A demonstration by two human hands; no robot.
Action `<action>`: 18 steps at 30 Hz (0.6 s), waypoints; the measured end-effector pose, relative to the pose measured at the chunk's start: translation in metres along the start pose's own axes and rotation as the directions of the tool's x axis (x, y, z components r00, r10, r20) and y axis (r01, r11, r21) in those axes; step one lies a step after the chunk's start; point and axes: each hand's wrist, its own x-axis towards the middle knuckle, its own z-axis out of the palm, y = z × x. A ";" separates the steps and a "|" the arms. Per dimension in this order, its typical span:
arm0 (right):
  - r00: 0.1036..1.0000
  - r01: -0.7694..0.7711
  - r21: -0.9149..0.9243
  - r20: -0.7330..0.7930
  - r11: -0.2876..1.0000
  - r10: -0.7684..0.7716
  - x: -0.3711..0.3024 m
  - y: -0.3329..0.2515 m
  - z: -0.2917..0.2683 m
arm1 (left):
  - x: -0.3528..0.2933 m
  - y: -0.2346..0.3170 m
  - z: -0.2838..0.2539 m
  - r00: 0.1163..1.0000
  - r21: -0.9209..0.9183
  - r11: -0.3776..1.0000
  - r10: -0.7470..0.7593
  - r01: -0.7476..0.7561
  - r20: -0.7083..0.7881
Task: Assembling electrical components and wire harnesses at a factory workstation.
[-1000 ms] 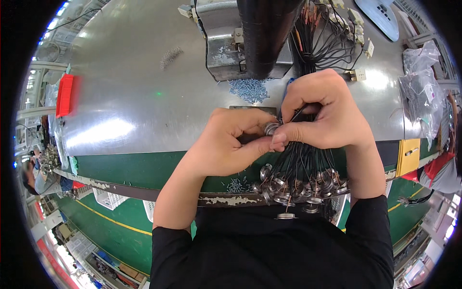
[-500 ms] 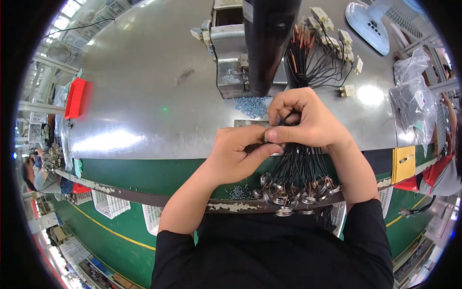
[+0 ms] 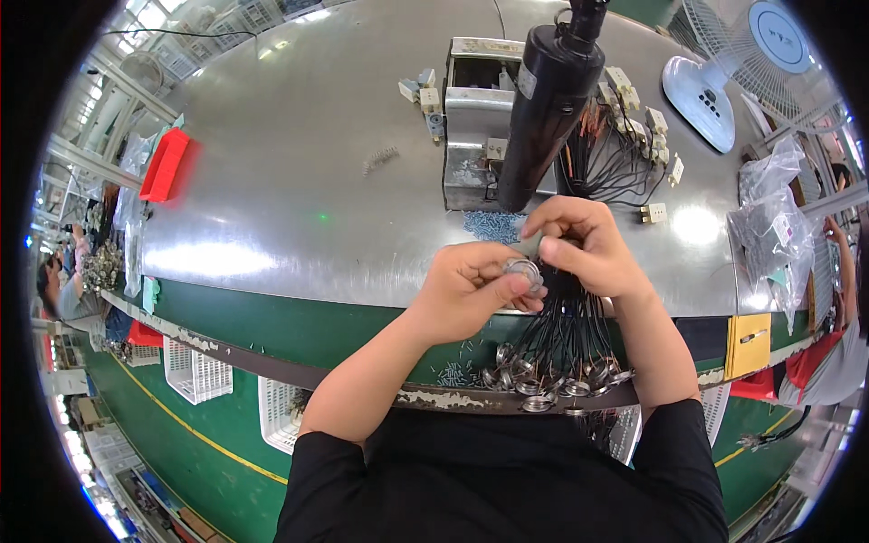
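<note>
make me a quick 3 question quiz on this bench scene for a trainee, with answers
1. Which of the person's hands holds the round metal part raised above the bench edge?
2. True or false: the red tray is to the left of the fan.
3. What is at the near ends of the black cables? A) wooden blocks; B) round metal pieces; C) red lids.

Key: 1. The left hand. 2. True. 3. B.

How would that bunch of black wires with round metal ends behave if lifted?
The black wires would probably flop, since they look thin and fan out loosely. The round metal ends look solid, so they may swing heavily. Crowded together, they could also tangle.
</note>
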 end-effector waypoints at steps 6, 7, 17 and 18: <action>0.925 0.373 -0.440 0.105 0.817 -0.366 0.003 -0.002 -0.003 | 0.002 -0.018 -0.021 0.990 -0.515 0.846 -0.134 0.139 0.046; 0.944 0.326 -0.455 0.105 0.829 -0.313 0.002 -0.008 -0.001 | 0.002 -0.018 -0.021 0.990 -0.513 0.847 -0.131 0.137 0.047; 0.983 0.175 -0.326 0.005 0.929 -0.183 -0.002 -0.001 0.013 | 0.017 0.002 0.005 0.933 0.224 0.973 0.137 -0.063 -0.334; 0.983 0.175 -0.325 0.008 0.930 -0.182 -0.002 0.000 0.014 | 0.017 0.003 0.007 0.907 0.426 0.897 0.271 -0.116 -0.323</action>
